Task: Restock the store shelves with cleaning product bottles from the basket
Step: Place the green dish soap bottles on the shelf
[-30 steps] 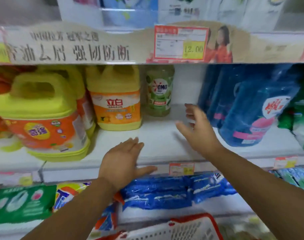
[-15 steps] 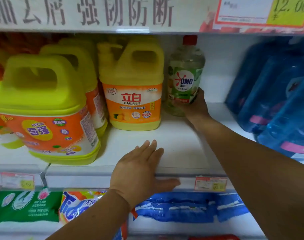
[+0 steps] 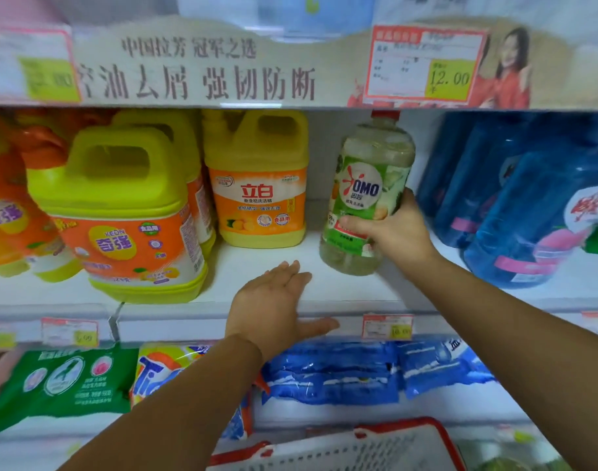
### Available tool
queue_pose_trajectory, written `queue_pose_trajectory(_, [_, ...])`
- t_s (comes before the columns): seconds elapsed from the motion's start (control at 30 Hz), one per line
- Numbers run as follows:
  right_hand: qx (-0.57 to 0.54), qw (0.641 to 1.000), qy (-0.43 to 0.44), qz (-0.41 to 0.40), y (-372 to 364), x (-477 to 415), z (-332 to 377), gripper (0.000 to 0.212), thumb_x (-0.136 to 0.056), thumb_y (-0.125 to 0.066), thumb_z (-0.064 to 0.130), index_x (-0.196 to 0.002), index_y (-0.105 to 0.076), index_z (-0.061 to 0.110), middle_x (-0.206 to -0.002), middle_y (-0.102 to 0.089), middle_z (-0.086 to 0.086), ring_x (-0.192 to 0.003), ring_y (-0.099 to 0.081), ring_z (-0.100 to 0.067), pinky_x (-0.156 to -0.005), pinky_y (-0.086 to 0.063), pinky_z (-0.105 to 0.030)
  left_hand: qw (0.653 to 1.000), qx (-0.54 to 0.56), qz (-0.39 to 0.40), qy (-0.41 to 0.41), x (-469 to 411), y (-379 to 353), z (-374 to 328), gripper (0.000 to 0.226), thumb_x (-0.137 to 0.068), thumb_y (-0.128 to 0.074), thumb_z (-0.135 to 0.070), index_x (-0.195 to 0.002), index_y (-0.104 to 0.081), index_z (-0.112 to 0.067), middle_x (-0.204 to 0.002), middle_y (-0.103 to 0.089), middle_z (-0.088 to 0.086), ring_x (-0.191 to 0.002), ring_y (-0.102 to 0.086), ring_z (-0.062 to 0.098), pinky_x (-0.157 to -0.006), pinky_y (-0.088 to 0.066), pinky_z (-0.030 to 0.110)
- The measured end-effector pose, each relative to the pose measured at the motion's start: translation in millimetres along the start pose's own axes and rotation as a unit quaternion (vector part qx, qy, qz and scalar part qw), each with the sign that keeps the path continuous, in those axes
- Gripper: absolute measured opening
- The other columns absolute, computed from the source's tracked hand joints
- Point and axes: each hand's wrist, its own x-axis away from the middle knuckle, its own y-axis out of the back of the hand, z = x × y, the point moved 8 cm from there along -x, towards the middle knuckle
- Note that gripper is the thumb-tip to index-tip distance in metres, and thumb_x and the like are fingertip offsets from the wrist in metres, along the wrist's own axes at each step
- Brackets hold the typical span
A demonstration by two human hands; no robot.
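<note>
1. One white shelf point(image 3: 341, 290) carries everything. Its bare middle strip is the only free slot, so a careless set-down would crowd a neighbour.
2. Blue detergent bottles point(image 3: 528, 215) stand just right of that slot. The right forearm passes close in front of them, and a sideways swing could nudge them.
3. Yellow Liby jug point(image 3: 256, 185) bounds the slot on the left, beside the yellow Keon jug point(image 3: 120, 212).
4. Red-rimmed basket point(image 3: 437, 428) sits below, and its contents are out of view.
5. OMO bottle point(image 3: 369, 185) leans tilted in the slot with its red cap near the upper shelf edge. Whether its base touches the shelf I cannot tell. Raised further, the cap could strike that edge.
6. Right grip point(image 3: 396, 229) wraps the bottle's lower half, thumb across the label. Held this low, the bottle might tip or slip.
7. Left grip point(image 3: 273, 307) lies flat on the shelf's front edge, fingers straight, holding nothing. The bottle could bump it.
</note>
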Motion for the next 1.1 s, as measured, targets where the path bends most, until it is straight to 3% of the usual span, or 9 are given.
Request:
queue_pose_trajectory(0.17, [-0.125,0.989,-0.070,0.039,26,62,30,0.032,-0.075,-0.084,0.020,-0.101,-0.066,0.025,-0.085,-0.077,0.007,-0.073,-0.074,-0.007,-0.056,-0.057,-0.024,0.966,0.226,0.100,0.073,20,17,-7,0.125,-0.055,-0.039,-0.096,-0.156,0.003,-0.034,-0.163,-0.022,-0.007,-0.150,-0.017,0.024,-0.118,-0.025,0.041])
queue_pose_trajectory(0.3, [-0.145,0.979,-0.103,0.096,47,141,39,0.038,-0.074,-0.081,0.023,-0.108,-0.067,0.021,-0.088,-0.078,0.003,-0.075,-0.075,-0.014,-0.056,-0.056,-0.027,0.827,0.553,0.101,0.025,78,51,-74,0.065,-0.075,-0.073,-0.062,-0.132,-0.047,-0.045,-0.123,-0.064,-0.021,-0.113,-0.058,-0.008,-0.095,-0.047,0.023])
queue_pose_trajectory(0.4, [-0.150,0.975,-0.117,0.118,56,197,35,0.039,-0.066,-0.081,0.021,-0.102,-0.065,0.022,-0.087,-0.078,0.004,-0.074,-0.074,-0.012,-0.055,-0.055,-0.025,0.727,0.674,0.118,0.052,121,54,-110,0.022,-0.075,-0.081,-0.024,-0.094,-0.073,-0.030,-0.092,-0.074,-0.005,-0.083,-0.067,0.004,-0.077,-0.057,0.030])
queue_pose_trajectory(0.53, [-0.102,0.975,-0.139,0.141,86,241,43,0.062,-0.059,-0.075,0.053,-0.113,-0.061,0.026,-0.099,-0.077,0.006,-0.085,-0.074,-0.015,-0.064,-0.058,-0.029,0.752,0.652,0.088,0.047,171,59,-136,0.035,-0.076,-0.081,0.000,-0.095,-0.065,-0.024,-0.084,-0.076,-0.009,-0.075,-0.069,0.002,-0.065,-0.054,0.018])
queue_pose_trajectory(0.63, [-0.118,0.980,-0.150,0.054,119,251,43,0.095,-0.053,-0.077,0.060,-0.138,-0.042,0.034,-0.118,-0.068,0.006,-0.093,-0.073,-0.019,-0.064,-0.061,-0.039,0.799,0.592,0.034,0.103,191,52,-131,0.065,-0.057,-0.094,-0.019,-0.108,-0.055,-0.029,-0.093,-0.073,-0.011,-0.080,-0.069,0.000,-0.069,-0.055,0.021])
queue_pose_trajectory(0.8, [-0.181,0.970,-0.145,-0.066,134,273,23,0.068,-0.073,-0.082,0.034,-0.131,-0.046,0.031,-0.115,-0.068,0.005,-0.088,-0.073,-0.012,-0.061,-0.061,-0.035,0.882,0.465,0.026,0.065,203,50,-139,0.086,-0.048,-0.095,-0.044,-0.119,-0.046,-0.041,-0.114,-0.061,-0.015,-0.098,-0.062,-0.001,-0.075,-0.049,0.015])
queue_pose_trajectory(0.87, [-0.200,0.968,-0.144,-0.055,134,274,17,0.076,-0.065,-0.086,0.035,-0.131,-0.049,0.031,-0.114,-0.069,0.002,-0.083,-0.074,-0.013,-0.056,-0.057,-0.030,0.860,0.491,0.123,0.068,198,40,-134,0.085,-0.050,-0.095,-0.046,-0.122,-0.049,-0.042,-0.116,-0.064,-0.015,-0.095,-0.065,-0.003,-0.081,-0.053,0.017])
queue_pose_trajectory(1.0, [-0.243,0.958,-0.151,0.028,126,266,5,0.091,-0.050,-0.088,0.043,-0.133,-0.052,0.031,-0.115,-0.072,-0.005,-0.100,-0.071,-0.027,-0.071,-0.058,-0.044,0.714,0.617,0.327,0.043,199,31,-138,0.076,-0.063,-0.085,-0.028,-0.131,-0.052,-0.033,-0.119,-0.071,-0.006,-0.108,-0.068,0.015,-0.087,-0.056,0.031])
queue_pose_trajectory(1.1, [-0.253,0.954,-0.143,0.068,121,258,8,0.092,-0.051,-0.087,0.040,-0.134,-0.049,0.030,-0.118,-0.069,-0.007,-0.099,-0.070,-0.027,-0.070,-0.058,-0.044,0.743,0.613,0.267,0.043,189,34,-141,0.060,-0.072,-0.083,-0.004,-0.121,-0.058,-0.029,-0.105,-0.075,-0.010,-0.095,-0.071,0.008,-0.074,-0.056,0.022])
